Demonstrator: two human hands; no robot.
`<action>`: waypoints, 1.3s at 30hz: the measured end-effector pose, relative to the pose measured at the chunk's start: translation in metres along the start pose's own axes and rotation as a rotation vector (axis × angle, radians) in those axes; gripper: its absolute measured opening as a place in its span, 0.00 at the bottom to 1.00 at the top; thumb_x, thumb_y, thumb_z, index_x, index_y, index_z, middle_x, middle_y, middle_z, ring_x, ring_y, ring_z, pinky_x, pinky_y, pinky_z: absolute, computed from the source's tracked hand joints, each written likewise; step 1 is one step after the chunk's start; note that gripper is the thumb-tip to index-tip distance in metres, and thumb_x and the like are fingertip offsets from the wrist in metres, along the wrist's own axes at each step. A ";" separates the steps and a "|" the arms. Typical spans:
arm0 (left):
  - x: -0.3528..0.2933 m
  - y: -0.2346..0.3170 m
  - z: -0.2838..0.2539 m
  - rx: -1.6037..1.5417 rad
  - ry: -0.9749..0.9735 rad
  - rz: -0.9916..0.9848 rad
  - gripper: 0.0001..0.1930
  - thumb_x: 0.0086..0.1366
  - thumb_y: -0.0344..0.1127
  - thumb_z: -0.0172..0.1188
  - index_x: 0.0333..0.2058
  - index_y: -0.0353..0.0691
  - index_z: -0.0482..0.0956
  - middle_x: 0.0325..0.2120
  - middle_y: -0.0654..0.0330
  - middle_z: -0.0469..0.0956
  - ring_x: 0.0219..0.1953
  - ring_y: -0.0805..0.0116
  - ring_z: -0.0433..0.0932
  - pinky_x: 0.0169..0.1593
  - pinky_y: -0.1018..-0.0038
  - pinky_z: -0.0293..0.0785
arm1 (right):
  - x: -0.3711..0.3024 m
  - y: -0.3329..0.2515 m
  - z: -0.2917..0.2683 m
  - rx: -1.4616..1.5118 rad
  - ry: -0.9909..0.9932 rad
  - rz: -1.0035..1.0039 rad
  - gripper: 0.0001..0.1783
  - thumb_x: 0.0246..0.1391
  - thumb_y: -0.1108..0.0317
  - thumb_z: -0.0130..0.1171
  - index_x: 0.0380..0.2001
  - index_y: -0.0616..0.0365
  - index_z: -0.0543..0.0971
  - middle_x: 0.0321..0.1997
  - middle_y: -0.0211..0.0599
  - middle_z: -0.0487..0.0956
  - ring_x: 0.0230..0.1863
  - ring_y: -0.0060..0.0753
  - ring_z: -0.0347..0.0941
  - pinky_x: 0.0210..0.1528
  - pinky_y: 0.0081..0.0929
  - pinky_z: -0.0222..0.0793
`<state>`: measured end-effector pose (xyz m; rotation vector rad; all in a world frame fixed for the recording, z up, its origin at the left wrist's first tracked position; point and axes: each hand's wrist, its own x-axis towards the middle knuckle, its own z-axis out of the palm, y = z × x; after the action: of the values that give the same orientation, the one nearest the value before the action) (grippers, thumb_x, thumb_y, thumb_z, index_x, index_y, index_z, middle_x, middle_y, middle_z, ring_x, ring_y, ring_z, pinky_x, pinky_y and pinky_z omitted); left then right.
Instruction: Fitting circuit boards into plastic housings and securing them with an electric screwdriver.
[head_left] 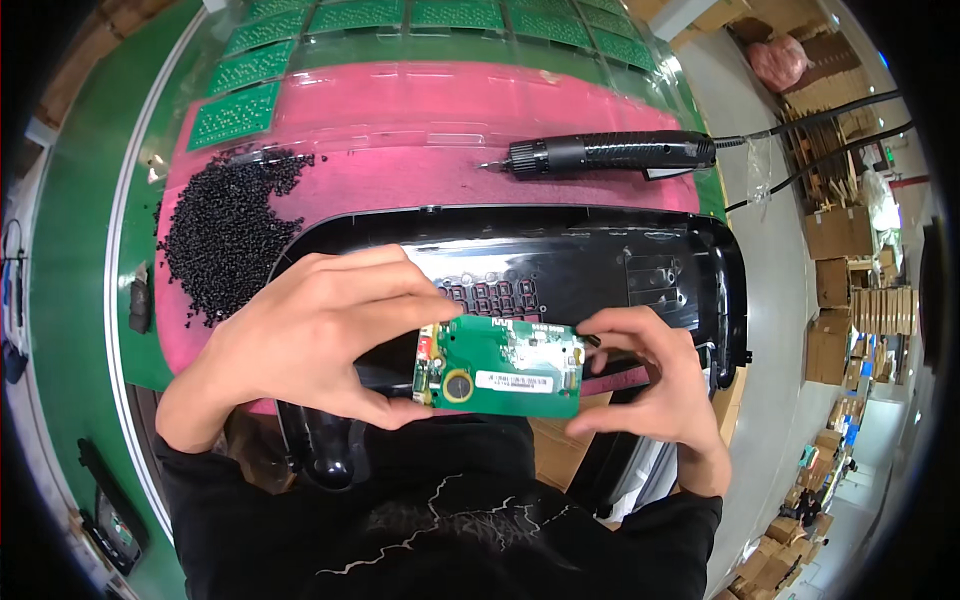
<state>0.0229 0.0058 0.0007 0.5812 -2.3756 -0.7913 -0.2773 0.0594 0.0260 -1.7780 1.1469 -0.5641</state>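
Note:
A small green circuit board (500, 368) with a round coin cell and a white label is held between both hands, just above a large black plastic housing (600, 265). My left hand (310, 340) grips the board's left edge with thumb below and fingers above. My right hand (655, 385) pinches the board's right edge. The housing lies open side up on a pink mat (400, 120), its inner ribs and slots visible behind the board.
A black electric screwdriver (610, 152) lies on the mat behind the housing, cable running right. A heap of small black screws (225, 235) sits at the left. Several green circuit boards (240, 112) line the far edge. Cardboard boxes (840, 290) stand at the right.

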 end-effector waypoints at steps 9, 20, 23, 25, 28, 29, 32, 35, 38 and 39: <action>0.002 -0.001 0.007 0.208 -0.038 -0.345 0.31 0.38 0.36 0.73 0.45 0.36 0.76 0.37 0.56 0.76 0.37 0.56 0.79 0.39 0.68 0.77 | 0.047 0.038 0.004 -0.236 0.140 -0.275 0.31 0.27 0.73 0.73 0.43 0.60 0.75 0.53 0.42 0.75 0.52 0.47 0.70 0.54 0.36 0.67; 0.008 0.000 0.010 0.317 -0.115 -0.350 0.31 0.39 0.39 0.73 0.45 0.39 0.75 0.43 0.58 0.72 0.41 0.57 0.77 0.38 0.66 0.75 | 0.046 0.041 0.006 -0.303 0.153 -0.244 0.30 0.28 0.74 0.72 0.43 0.61 0.76 0.50 0.41 0.74 0.51 0.46 0.70 0.53 0.36 0.67; 0.008 0.000 0.010 0.323 -0.132 -0.361 0.31 0.40 0.39 0.73 0.46 0.38 0.75 0.44 0.58 0.72 0.42 0.57 0.77 0.38 0.66 0.75 | 0.046 0.041 0.007 -0.305 0.152 -0.234 0.30 0.29 0.74 0.71 0.43 0.61 0.76 0.50 0.41 0.74 0.51 0.46 0.69 0.53 0.36 0.67; 0.007 -0.001 0.010 0.321 -0.128 -0.349 0.32 0.39 0.39 0.73 0.46 0.38 0.74 0.44 0.58 0.72 0.41 0.57 0.77 0.38 0.66 0.75 | 0.047 0.041 0.007 -0.304 0.150 -0.235 0.30 0.29 0.74 0.71 0.43 0.61 0.76 0.50 0.41 0.74 0.51 0.46 0.69 0.53 0.36 0.66; 0.006 -0.001 0.009 0.317 -0.112 -0.331 0.31 0.40 0.39 0.73 0.45 0.37 0.74 0.43 0.59 0.72 0.40 0.58 0.77 0.37 0.67 0.74 | 0.047 0.040 0.008 -0.318 0.145 -0.230 0.30 0.29 0.74 0.71 0.43 0.60 0.76 0.50 0.41 0.74 0.51 0.46 0.69 0.54 0.36 0.66; 0.007 -0.002 0.009 0.317 -0.110 -0.333 0.31 0.40 0.39 0.73 0.45 0.37 0.74 0.43 0.59 0.72 0.40 0.58 0.77 0.37 0.67 0.74 | 0.047 0.040 0.008 -0.317 0.149 -0.214 0.30 0.29 0.74 0.71 0.43 0.60 0.76 0.50 0.41 0.74 0.51 0.46 0.69 0.54 0.36 0.66; 0.005 -0.001 0.008 0.325 -0.094 -0.332 0.31 0.40 0.39 0.73 0.45 0.38 0.74 0.42 0.59 0.71 0.40 0.60 0.76 0.37 0.69 0.74 | 0.048 0.039 0.010 -0.318 0.147 -0.207 0.30 0.28 0.74 0.71 0.43 0.60 0.76 0.50 0.41 0.74 0.51 0.47 0.69 0.54 0.36 0.66; 0.001 0.000 0.009 0.376 -0.095 -0.325 0.30 0.42 0.40 0.72 0.46 0.38 0.74 0.43 0.60 0.71 0.42 0.62 0.76 0.37 0.71 0.74 | 0.048 0.036 0.012 -0.331 0.156 -0.196 0.30 0.28 0.75 0.72 0.42 0.61 0.76 0.49 0.42 0.74 0.52 0.47 0.69 0.55 0.37 0.66; 0.000 -0.001 0.010 0.423 -0.141 -0.261 0.31 0.46 0.44 0.70 0.47 0.36 0.72 0.44 0.61 0.71 0.43 0.66 0.75 0.38 0.74 0.75 | 0.045 0.033 0.011 -0.352 0.146 -0.158 0.32 0.28 0.74 0.72 0.44 0.61 0.75 0.51 0.43 0.73 0.53 0.48 0.68 0.56 0.39 0.64; -0.002 -0.004 0.011 0.431 -0.135 -0.239 0.32 0.47 0.46 0.70 0.48 0.35 0.72 0.44 0.60 0.71 0.43 0.67 0.75 0.37 0.75 0.74 | 0.045 0.034 0.011 -0.371 0.127 -0.161 0.38 0.28 0.74 0.73 0.50 0.60 0.72 0.53 0.44 0.72 0.54 0.47 0.68 0.57 0.38 0.63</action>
<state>0.0184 0.0084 -0.0101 1.0299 -2.6527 -0.4187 -0.2640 0.0198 -0.0130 -2.1932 1.2637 -0.5947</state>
